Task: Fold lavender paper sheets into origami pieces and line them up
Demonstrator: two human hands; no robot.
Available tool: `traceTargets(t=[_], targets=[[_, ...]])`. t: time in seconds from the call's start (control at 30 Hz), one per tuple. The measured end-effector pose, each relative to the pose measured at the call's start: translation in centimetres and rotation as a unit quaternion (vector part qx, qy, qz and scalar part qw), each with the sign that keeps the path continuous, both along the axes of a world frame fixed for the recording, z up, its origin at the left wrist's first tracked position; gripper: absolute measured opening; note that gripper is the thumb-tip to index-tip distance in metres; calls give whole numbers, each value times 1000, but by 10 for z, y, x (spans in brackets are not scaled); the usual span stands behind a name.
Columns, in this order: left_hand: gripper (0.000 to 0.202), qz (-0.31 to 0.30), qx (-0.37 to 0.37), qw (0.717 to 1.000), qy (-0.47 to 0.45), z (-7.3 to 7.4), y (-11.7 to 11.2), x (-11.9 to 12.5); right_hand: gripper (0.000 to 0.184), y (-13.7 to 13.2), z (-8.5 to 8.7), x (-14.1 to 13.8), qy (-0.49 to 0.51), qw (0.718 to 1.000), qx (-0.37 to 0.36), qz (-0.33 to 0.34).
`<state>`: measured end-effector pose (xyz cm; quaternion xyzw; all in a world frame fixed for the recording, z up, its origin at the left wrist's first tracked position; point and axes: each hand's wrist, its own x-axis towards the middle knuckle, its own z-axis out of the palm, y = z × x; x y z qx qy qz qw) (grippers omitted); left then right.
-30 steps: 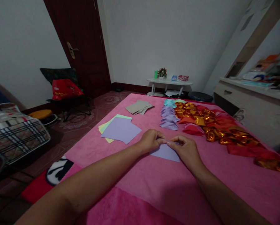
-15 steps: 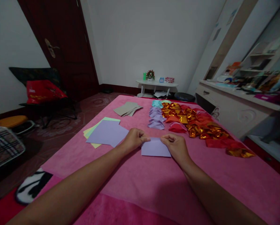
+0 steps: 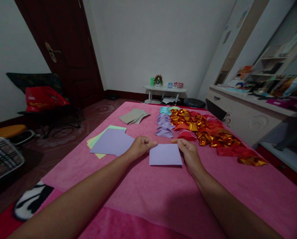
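A folded sheet of lilac paper (image 3: 165, 155) lies in front of me over the pink cloth, its top edge away from me. My left hand (image 3: 141, 146) is closed at its upper left corner, with the thumb pointing along the top edge. At the upper right corner my right hand (image 3: 188, 152) has its fingers curled around the right edge and its thumb lifted off the paper. To the left, more lilac sheets (image 3: 110, 142) lie over green and yellow ones, close to my left forearm.
Grey-brown paper pieces (image 3: 134, 116) lie fanned at the far left of the pink cloth (image 3: 143, 189). Folded lilac papers (image 3: 164, 127) form a column beside rows of gold foil and red folded pieces (image 3: 208, 134). A cluttered white dresser (image 3: 250, 109) stands to the right.
My thumbs have moved off the lilac paper's top face toward its corners. My right hand has shifted to the right edge, and more of the paper shows.
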<state>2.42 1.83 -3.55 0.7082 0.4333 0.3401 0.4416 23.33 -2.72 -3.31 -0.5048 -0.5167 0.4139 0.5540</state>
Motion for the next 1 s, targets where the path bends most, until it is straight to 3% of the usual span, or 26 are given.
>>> traceTargets(t=[0.27, 0.47, 0.57, 0.73, 1.0], targets=[[58, 15, -35, 999, -37, 2, 2, 1, 27, -6, 2, 0, 82, 995, 10, 53], [59, 32, -50, 997, -55, 1, 4, 1, 35, -8, 1, 2, 67, 994, 19, 80], [59, 37, -51, 996, -57, 2, 3, 0, 36, -9, 4, 0, 33, 993, 73, 93], [57, 42, -44, 997, -46, 3, 3, 1, 9, -11, 11, -5, -76, 982, 166, 53], [65, 49, -34, 996, -72, 4, 0, 0, 28, -7, 7, -4, -119, 983, 136, -35]])
